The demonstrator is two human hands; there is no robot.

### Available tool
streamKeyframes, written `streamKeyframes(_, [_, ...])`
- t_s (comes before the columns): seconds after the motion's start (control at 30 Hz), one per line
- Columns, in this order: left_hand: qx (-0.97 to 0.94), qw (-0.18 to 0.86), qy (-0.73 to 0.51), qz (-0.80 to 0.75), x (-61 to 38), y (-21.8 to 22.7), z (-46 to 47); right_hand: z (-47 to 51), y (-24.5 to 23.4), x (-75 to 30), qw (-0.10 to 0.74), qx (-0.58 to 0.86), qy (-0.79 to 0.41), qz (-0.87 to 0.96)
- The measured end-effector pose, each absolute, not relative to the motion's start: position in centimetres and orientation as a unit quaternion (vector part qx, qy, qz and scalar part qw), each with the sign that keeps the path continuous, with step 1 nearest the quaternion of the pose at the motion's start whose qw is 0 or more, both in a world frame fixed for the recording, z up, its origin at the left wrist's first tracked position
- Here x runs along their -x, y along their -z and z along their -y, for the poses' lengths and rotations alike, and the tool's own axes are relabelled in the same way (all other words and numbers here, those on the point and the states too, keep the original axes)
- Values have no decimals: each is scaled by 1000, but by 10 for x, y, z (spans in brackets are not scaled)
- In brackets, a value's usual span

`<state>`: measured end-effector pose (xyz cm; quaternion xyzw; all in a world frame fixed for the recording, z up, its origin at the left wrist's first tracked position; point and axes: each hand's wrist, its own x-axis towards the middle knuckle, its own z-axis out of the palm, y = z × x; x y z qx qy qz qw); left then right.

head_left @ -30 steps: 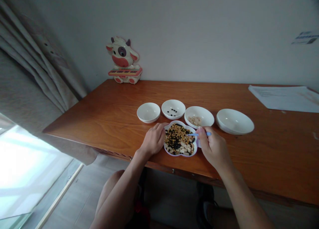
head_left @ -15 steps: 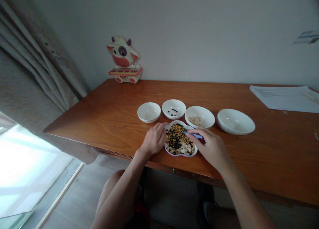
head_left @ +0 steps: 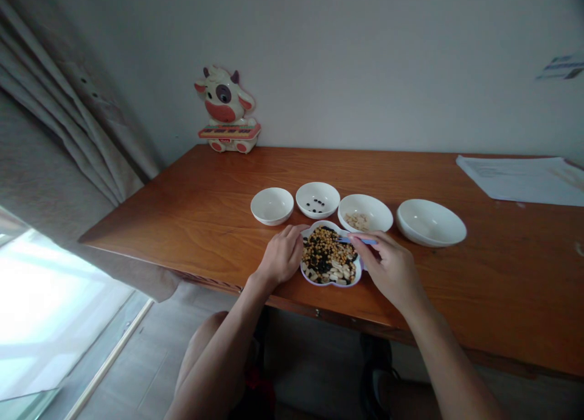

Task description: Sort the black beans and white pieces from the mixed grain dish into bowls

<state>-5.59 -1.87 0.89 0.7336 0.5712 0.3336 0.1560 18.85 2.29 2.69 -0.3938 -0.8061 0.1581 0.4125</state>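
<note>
1. Head view: R hand (head_left: pixel 387 265) grip pinches blue tool (head_left: pixel 369 241), tip over mixed beans (head_left: pixel 325 249) in lobed dish (head_left: pixel 326 223), near front edge of desk (head_left: pixel 182 207).
2. Same view: L hand (head_left: pixel 283 254) at dish's L rim; can't tell if grip's closed.
3. Behind: 4 white bowls (head_left: pixel 431 220), one w/ black beans (head_left: pixel 316 203).

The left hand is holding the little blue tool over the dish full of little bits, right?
Not the left hand: the head view shows the right hand holding the little blue tool over the dish full of little bits.
</note>
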Motion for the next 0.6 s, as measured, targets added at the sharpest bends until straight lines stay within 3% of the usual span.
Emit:
streamKeyframes(0.37, [-734,153,-327,-575,55,-11,18,-19,-28,-192,431,410,-144,791])
streamKeyframes(0.6, [-734,157,-329,-572,56,-9,19,-18,-28,-190,399,418,-118,807])
